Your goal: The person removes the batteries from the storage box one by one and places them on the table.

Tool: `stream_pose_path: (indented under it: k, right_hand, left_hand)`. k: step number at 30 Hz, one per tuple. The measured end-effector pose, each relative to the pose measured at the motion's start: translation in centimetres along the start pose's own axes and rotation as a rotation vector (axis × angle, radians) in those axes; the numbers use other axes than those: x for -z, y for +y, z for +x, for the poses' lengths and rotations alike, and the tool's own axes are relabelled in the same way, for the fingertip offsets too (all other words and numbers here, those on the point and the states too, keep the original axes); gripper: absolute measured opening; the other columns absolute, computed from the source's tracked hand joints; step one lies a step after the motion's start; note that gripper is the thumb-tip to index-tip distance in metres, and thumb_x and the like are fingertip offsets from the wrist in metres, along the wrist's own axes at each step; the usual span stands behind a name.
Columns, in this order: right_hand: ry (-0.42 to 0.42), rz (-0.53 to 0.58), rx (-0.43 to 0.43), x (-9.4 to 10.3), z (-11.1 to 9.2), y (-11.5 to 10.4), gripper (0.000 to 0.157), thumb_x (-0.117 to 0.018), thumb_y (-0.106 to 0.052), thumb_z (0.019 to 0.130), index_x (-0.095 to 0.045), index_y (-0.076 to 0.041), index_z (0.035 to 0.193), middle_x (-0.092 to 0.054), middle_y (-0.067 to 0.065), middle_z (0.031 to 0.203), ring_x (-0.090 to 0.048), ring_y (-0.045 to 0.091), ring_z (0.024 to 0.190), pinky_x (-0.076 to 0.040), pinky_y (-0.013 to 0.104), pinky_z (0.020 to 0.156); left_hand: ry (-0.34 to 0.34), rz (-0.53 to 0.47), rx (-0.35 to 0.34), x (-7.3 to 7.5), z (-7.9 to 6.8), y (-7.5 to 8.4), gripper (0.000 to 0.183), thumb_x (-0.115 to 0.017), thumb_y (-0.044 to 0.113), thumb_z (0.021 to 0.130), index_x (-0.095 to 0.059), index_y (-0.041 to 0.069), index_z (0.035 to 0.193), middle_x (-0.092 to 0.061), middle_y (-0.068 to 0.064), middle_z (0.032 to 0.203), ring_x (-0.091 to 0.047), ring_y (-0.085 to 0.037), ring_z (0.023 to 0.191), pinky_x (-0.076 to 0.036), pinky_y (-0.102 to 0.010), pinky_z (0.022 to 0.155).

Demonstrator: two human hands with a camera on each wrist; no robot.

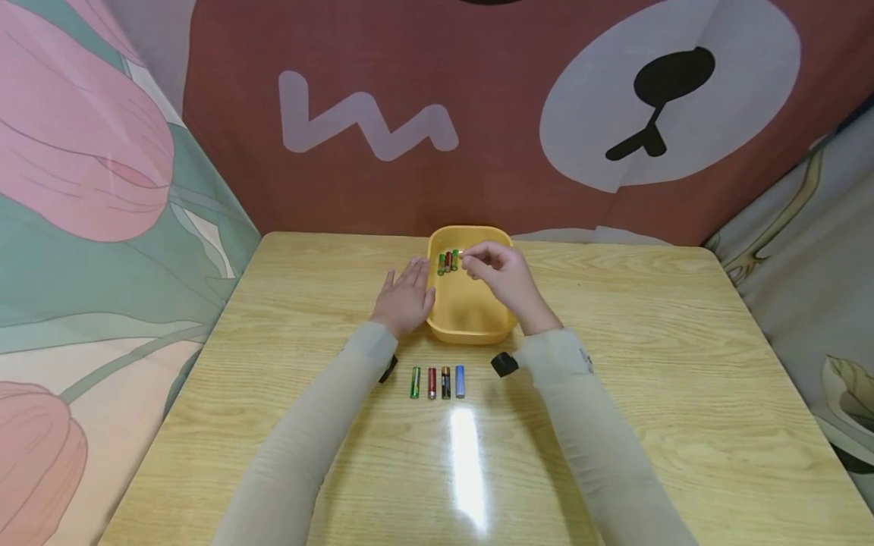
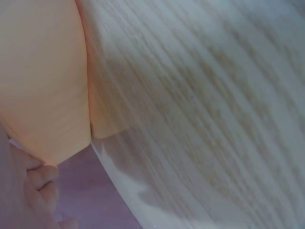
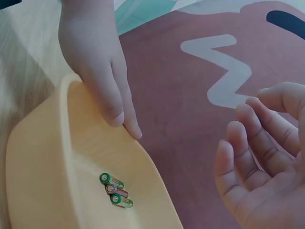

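A yellow plastic basin (image 1: 471, 334) stands at the back of the table. My left hand (image 1: 404, 298) rests along its left rim with straight fingers; in the right wrist view that hand (image 3: 97, 67) lies over the rim. Above the basin's upper right part is my right hand (image 1: 501, 277), fingers loosely bent and thumb near the index fingertip. Nothing shows between the fingers of this hand (image 3: 267, 162) in the right wrist view. Inside the basin, a green battery (image 1: 441, 265), a red battery (image 1: 448, 262) and another green battery (image 1: 455, 260) lie side by side.
In front of the basin, a green battery (image 1: 415, 382), a red battery (image 1: 432, 383), a black and orange battery (image 1: 446, 382) and a blue battery (image 1: 460, 381) form a row on the wooden table (image 1: 649, 394). A printed cloth (image 1: 492, 152) hangs behind the table.
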State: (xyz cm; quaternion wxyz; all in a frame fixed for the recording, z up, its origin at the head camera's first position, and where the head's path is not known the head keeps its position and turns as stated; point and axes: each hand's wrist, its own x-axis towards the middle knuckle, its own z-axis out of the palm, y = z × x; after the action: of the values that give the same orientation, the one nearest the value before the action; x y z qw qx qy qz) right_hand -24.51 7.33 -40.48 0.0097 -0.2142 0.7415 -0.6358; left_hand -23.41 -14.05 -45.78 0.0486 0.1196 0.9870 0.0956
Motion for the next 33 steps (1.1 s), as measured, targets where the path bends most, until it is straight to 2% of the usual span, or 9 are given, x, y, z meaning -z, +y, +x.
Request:
stream_pose_path:
  k: [5,11,16,19,23,26,30,33]
  right_hand:
    - [0.005,0.05,-0.052,-0.1,1.2,0.3,0.024,-0.066,-0.018,0.1,-0.07,0.003,0.112,-0.066,0.004,0.094,-0.062,0.017,0.085,-0.056,0.028,0.08]
    - [0.019,0.065,-0.102,-0.3,2.9,0.8,0.023,-0.065,-0.016,0.1,-0.069,0.003,0.112,-0.067,0.001,0.097,-0.063,0.016,0.088,-0.058,0.035,0.083]
    - [0.056,0.077,-0.141,-0.5,4.2,0.8,0.022,-0.064,-0.016,0.1,-0.07,0.001,0.112,-0.068,0.004,0.1,-0.063,0.024,0.097,-0.058,0.038,0.086]
    - [0.063,0.085,-0.175,-0.7,4.8,1.1,0.024,-0.063,-0.016,0.101,-0.069,0.003,0.115,-0.067,0.007,0.104,-0.063,0.029,0.102,-0.057,0.044,0.09]
    - [0.059,0.049,-0.214,-1.0,5.5,1.8,0.027,-0.062,-0.014,0.101,-0.067,0.005,0.119,-0.067,0.011,0.111,-0.063,0.035,0.107,-0.055,0.049,0.094]
    - [0.05,-0.019,-0.236,-1.1,6.0,2.5,0.027,-0.063,-0.013,0.1,-0.067,0.005,0.119,-0.067,0.013,0.115,-0.063,0.037,0.109,-0.057,0.043,0.091]
    - [0.028,-0.098,-0.254,-1.0,6.4,3.5,0.028,-0.064,-0.013,0.1,-0.066,0.005,0.121,-0.066,0.015,0.12,-0.064,0.034,0.109,-0.058,0.04,0.09]
    - [0.015,-0.124,-0.255,-0.9,6.5,4.3,0.029,-0.064,-0.01,0.099,-0.065,0.007,0.122,-0.065,0.016,0.122,-0.064,0.031,0.107,-0.056,0.047,0.094]
  left_hand:
    - [0.007,0.004,-0.003,-0.1,0.0,0.0,0.062,-0.026,0.038,0.11,-0.012,0.009,0.164,-0.016,-0.005,0.17,-0.005,-0.019,0.156,-0.005,-0.05,0.125]
    - [0.019,0.012,-0.005,0.0,-0.1,0.1,0.062,-0.027,0.037,0.11,-0.014,0.008,0.163,-0.018,-0.006,0.169,-0.007,-0.02,0.156,-0.008,-0.051,0.125]
    - [0.017,0.014,-0.002,0.0,-0.1,0.2,0.062,-0.026,0.038,0.11,-0.013,0.009,0.164,-0.018,-0.007,0.169,-0.007,-0.02,0.156,-0.008,-0.052,0.125]
    - [0.012,0.014,-0.003,0.0,-0.1,0.3,0.062,-0.026,0.038,0.11,-0.013,0.009,0.164,-0.018,-0.007,0.169,-0.007,-0.02,0.156,-0.008,-0.052,0.125]
    - [0.007,0.011,-0.004,0.1,-0.1,0.3,0.062,-0.026,0.038,0.11,-0.012,0.008,0.164,-0.017,-0.007,0.169,-0.007,-0.02,0.156,-0.008,-0.052,0.125]
    - [0.005,0.006,0.001,0.0,0.0,0.4,0.062,-0.026,0.038,0.11,-0.012,0.009,0.164,-0.016,-0.007,0.169,-0.006,-0.02,0.156,-0.007,-0.051,0.125]
    - [0.007,0.0,0.005,-0.2,0.0,0.6,0.062,-0.026,0.038,0.11,-0.012,0.009,0.164,-0.017,-0.006,0.169,-0.006,-0.019,0.156,-0.007,-0.051,0.125]
    - [0.009,-0.004,0.001,-0.2,-0.1,0.7,0.062,-0.027,0.037,0.11,-0.012,0.009,0.164,-0.017,-0.007,0.169,-0.006,-0.02,0.156,-0.007,-0.051,0.125]
